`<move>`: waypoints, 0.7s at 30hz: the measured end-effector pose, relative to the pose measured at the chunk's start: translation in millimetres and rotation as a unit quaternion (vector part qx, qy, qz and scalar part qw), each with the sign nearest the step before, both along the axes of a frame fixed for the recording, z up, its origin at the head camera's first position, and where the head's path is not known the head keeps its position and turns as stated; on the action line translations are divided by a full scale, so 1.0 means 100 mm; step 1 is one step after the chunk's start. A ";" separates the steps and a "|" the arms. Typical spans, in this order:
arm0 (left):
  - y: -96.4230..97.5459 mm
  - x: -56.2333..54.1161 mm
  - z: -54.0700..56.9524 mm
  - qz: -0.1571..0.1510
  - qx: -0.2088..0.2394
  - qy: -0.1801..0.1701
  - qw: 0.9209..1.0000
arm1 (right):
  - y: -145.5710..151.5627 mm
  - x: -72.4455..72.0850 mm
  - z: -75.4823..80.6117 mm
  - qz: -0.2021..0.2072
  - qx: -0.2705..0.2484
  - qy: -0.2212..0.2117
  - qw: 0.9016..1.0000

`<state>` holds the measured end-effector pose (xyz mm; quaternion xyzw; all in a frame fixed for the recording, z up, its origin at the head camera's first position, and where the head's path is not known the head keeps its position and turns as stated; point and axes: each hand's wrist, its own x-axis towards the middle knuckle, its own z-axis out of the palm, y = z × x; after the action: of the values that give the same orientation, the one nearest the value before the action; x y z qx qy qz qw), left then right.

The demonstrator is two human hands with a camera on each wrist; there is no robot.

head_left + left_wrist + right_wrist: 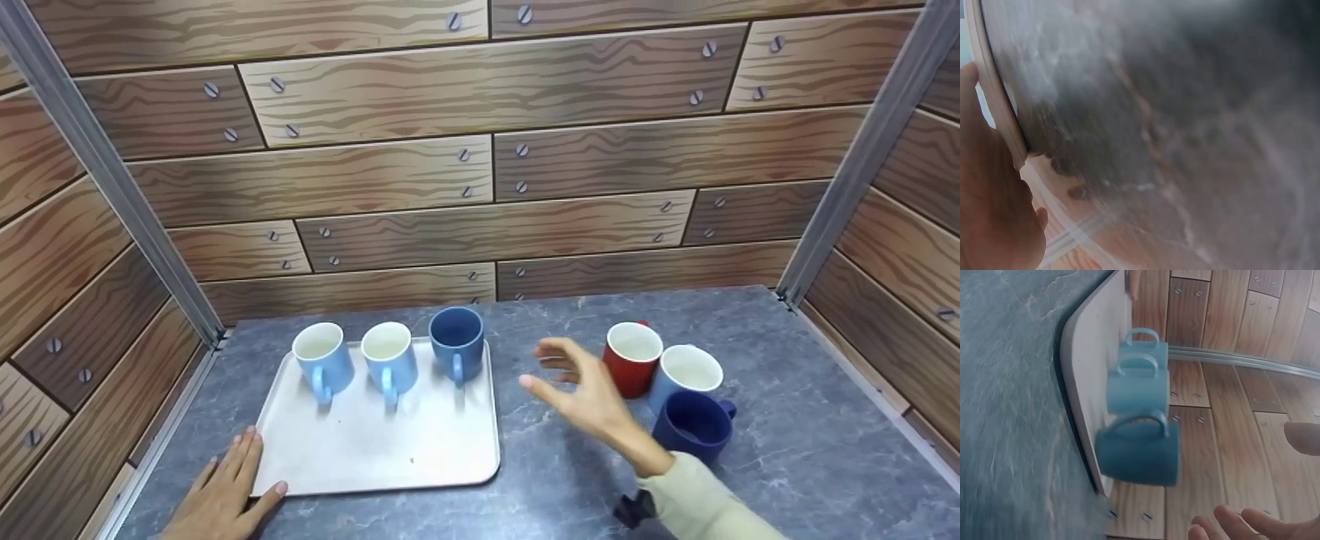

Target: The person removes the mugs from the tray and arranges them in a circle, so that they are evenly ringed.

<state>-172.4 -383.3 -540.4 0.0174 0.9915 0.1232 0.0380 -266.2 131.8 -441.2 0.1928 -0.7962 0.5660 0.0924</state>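
Observation:
My left hand (225, 487) rests flat with its fingers at the front left corner of a white tray (375, 465). Along the tray's back stand a light blue mug (330, 367), a second light blue mug (397, 367) and a medium blue mug (466, 356), handles toward me. My right hand (589, 390), holding nothing, hovers over the tabletop between the tray and a red mug (626, 375), thumb and fingers spread apart. In the right wrist view its fingers (1233, 520) appear beside the medium blue mug (1140, 458).
Behind the right forearm stand another light blue mug (664, 386) and a dark blue mug (690, 439), close by the red one. Wood-print panels (480, 97) wall in the grey marbled tabletop (817, 450) at the back and sides.

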 end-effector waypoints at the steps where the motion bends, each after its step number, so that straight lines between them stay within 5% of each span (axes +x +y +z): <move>1: 0.00 0.01 -0.01 0.000 0.003 0.000 1.000 | -0.05 -0.03 -0.03 0.007 -0.004 -0.006 1.000; 13: -0.01 0.02 -0.03 -0.001 0.004 -0.007 1.000 | -0.63 -0.34 -0.40 0.046 -0.043 -0.083 0.995; 21: -0.01 -0.01 -0.01 0.003 0.001 -0.015 1.000 | -0.86 -0.41 -0.56 0.056 -0.048 -0.123 0.990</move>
<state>-173.9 -384.2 -541.8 0.0129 0.9907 0.1250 0.0526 -307.5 45.9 -497.2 0.1615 -0.7612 0.6274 -0.0294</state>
